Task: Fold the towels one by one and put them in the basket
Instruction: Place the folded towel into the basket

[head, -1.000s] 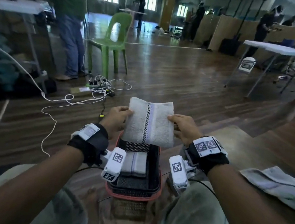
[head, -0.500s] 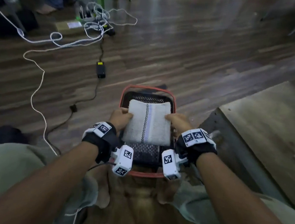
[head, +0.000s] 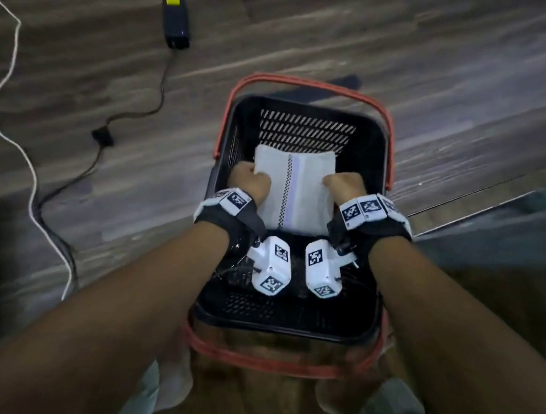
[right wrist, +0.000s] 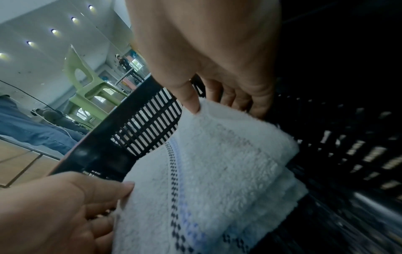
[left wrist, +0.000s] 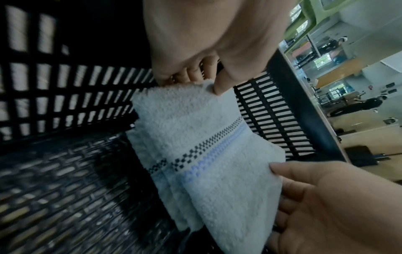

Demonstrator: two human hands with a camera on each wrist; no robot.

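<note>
A folded white towel (head: 292, 188) with a black checked line and a pale blue stripe sits low inside the black slatted basket (head: 310, 109), which has red handles. My left hand (head: 248, 183) pinches its left edge and my right hand (head: 345, 188) pinches its right edge. In the left wrist view the left hand (left wrist: 208, 80) nips a corner of the towel (left wrist: 195, 134) between thumb and fingers. The right hand (right wrist: 195, 101) grips the towel (right wrist: 217, 163) the same way in its wrist view. More white folded layers (right wrist: 293, 189) lie beneath, on the basket floor.
The basket stands on a dark wooden floor between my feet (head: 173, 382). A black power adapter (head: 176, 22) with its cable and a white cable (head: 11, 41) lie on the floor to the left. A low wooden platform (head: 502, 216) borders the right side.
Both hands have brought the towel down from above the basket's far rim into the basket. The head view has tipped from the room down onto the basket.
</note>
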